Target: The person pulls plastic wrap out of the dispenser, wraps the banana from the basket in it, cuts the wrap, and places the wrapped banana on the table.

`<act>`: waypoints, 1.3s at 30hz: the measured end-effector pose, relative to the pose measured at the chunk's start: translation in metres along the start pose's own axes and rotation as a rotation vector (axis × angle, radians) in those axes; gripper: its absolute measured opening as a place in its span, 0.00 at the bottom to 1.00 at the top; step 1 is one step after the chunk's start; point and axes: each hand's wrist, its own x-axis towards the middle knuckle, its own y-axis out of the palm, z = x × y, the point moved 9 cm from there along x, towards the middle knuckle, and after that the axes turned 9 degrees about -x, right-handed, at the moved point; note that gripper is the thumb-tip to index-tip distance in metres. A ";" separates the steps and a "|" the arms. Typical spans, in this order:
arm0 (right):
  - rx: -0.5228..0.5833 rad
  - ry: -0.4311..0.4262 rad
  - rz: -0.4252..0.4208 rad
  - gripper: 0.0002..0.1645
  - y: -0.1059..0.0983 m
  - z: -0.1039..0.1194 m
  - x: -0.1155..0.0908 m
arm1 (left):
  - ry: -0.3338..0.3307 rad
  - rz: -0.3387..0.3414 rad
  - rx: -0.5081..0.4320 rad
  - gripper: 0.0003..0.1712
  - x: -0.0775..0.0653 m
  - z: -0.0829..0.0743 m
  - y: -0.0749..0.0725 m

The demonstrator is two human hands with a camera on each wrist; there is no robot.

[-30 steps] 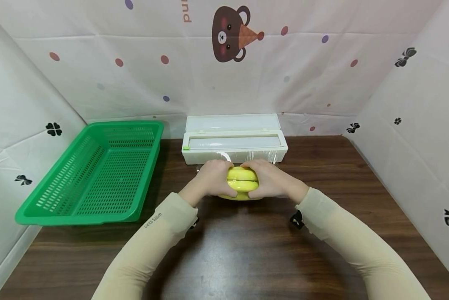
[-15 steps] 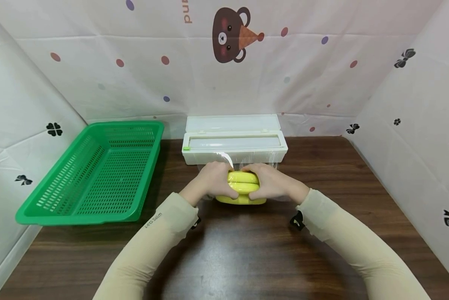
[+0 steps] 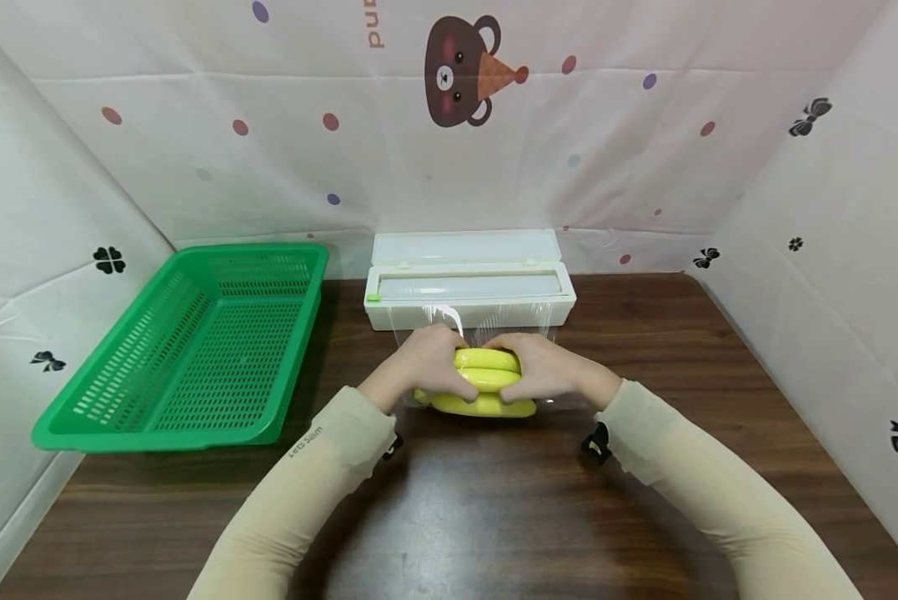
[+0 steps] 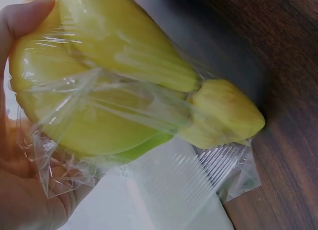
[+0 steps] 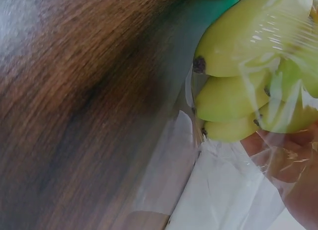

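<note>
Both hands grip a bunch of yellow bananas point(image 3: 486, 381) in front of the cling film dispenser point(image 3: 467, 314). My left hand point(image 3: 431, 364) curls round its left side, and my right hand point(image 3: 544, 368) holds the other side. Clear cling film point(image 4: 213, 163) covers the bunch, creased and shiny, and stretches back to the dispenser. In the left wrist view the stubby stem point(image 4: 226, 115) points away from the left thumb. Dark banana tips point(image 5: 199, 64) show under film in the right wrist view. Parts of the fingers are hidden behind the fruit.
A green plastic basket point(image 3: 291, 387) stands at the left on the dark wooden table point(image 3: 449, 517). The dispenser's lid point(image 3: 467, 246) is raised against the patterned back wall point(image 3: 614, 167). More patterned sheeting point(image 3: 846, 275) bounds the right side.
Both hands have brought the banana bunch a little closer to the person, away from the dispenser. More film now stretches between the two. The basket and dispenser stay in place.
</note>
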 end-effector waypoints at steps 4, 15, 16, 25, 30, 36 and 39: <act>0.006 0.013 0.004 0.38 0.001 -0.001 -0.002 | -0.009 0.034 -0.017 0.16 -0.001 0.000 0.002; 0.039 -0.008 -0.010 0.37 0.004 -0.006 -0.005 | -0.047 0.091 -0.087 0.18 0.000 0.002 0.008; 0.042 -0.010 -0.007 0.37 0.004 -0.007 -0.004 | -0.052 0.097 -0.092 0.18 0.000 0.003 0.008; 0.110 0.018 0.038 0.34 0.008 -0.012 -0.004 | -0.109 0.148 -0.134 0.21 0.001 0.009 0.012; 0.129 0.027 0.052 0.28 0.008 -0.012 -0.004 | -0.160 0.167 -0.195 0.23 0.000 0.014 0.014; 0.173 0.036 0.083 0.23 0.010 -0.012 -0.005 | -0.188 0.199 -0.226 0.25 -0.002 0.018 0.016; 0.196 0.041 0.103 0.22 0.011 -0.012 -0.006 | -0.202 0.219 -0.242 0.25 -0.003 0.019 0.017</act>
